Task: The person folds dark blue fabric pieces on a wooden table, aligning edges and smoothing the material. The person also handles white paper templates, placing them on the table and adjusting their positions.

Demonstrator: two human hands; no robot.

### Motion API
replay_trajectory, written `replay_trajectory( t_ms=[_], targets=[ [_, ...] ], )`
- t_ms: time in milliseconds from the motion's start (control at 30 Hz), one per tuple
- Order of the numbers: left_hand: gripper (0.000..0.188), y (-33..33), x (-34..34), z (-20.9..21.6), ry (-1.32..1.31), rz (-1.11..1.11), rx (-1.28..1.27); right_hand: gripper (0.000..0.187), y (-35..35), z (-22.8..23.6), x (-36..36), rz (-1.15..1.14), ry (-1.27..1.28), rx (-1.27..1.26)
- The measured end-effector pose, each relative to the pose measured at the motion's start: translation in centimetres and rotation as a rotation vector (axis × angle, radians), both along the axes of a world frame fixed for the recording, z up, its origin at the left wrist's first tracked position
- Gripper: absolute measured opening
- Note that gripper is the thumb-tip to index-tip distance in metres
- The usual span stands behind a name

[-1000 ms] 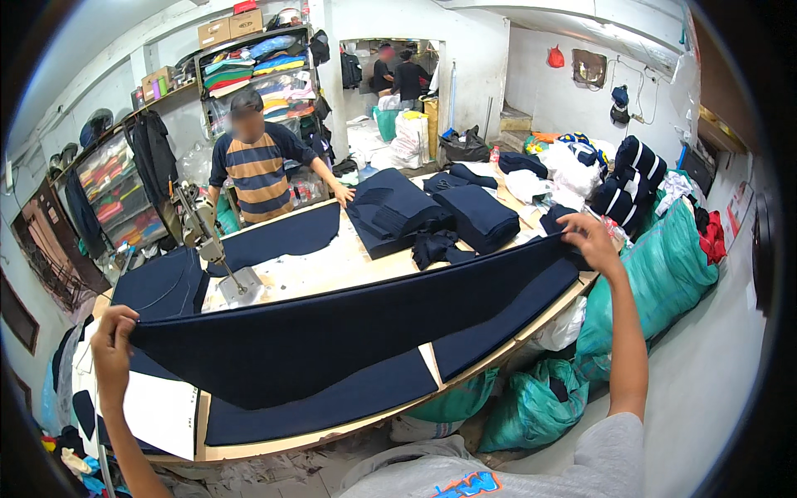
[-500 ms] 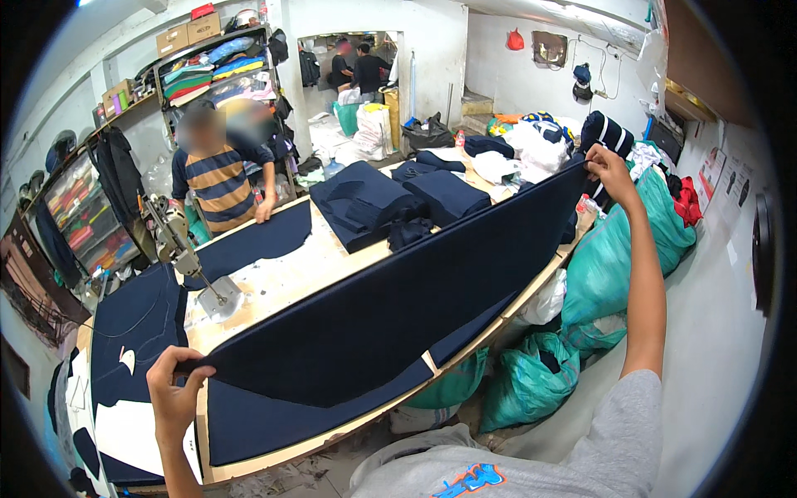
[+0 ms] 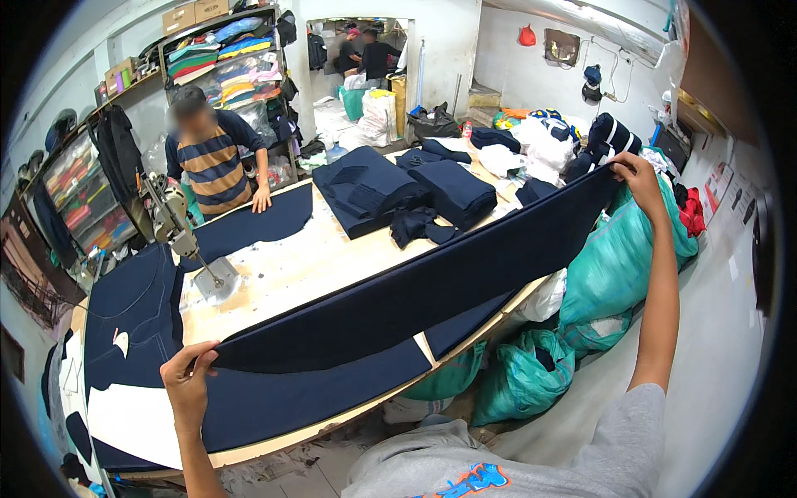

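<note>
The left hand [image 3: 188, 383] is pinching the near left end of a long dark-blue cloth panel [image 3: 415, 290] between thumb and fingers. The right hand [image 3: 638, 178] is gripping the far right end of the same panel in a similar pinch. The panel is spanning the near side of the worktable [image 3: 266, 286], its upper edge running between both hands and its body hanging below. Dark-blue fabric pieces [image 3: 324, 408] are lying flat beneath it. A white sheet [image 3: 133, 419] is lying just beside the left hand, to its left. Toward the far left, a cutting machine [image 3: 173, 222] is standing on the table. Beyond it, a co-worker [image 3: 217, 170] is resting one hand on a dark-blue fabric layer [image 3: 266, 217]. Folded dark-blue stacks [image 3: 455, 192] are sitting at the far side. Green sacks [image 3: 610, 270] are standing at the right, beside the table.
</note>
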State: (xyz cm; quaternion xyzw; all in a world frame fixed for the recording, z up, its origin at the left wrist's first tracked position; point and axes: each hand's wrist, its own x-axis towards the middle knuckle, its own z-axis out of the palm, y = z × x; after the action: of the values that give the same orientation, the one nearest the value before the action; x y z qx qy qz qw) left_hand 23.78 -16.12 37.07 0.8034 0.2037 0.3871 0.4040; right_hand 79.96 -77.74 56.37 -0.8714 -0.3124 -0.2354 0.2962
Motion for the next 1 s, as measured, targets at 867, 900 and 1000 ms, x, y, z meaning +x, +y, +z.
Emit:
replay_trajectory(
  t_ms=[867,900,1000],
  targets=[
    [0.02,-5.0,-0.6,2.3,0.427,0.58,0.42,0.015,0.8,-8.9,3.9,0.165,0.187,-0.16],
    [0.022,-4.9,-1.0,1.8,0.394,0.576,0.364,0.015,1.3,-9.0,2.2,0.124,0.277,-0.151],
    [0.023,-4.4,-4.4,1.4,0.37,0.561,0.171,0.018,2.7,-13.7,1.9,0.181,0.473,-0.071]
  ],
)
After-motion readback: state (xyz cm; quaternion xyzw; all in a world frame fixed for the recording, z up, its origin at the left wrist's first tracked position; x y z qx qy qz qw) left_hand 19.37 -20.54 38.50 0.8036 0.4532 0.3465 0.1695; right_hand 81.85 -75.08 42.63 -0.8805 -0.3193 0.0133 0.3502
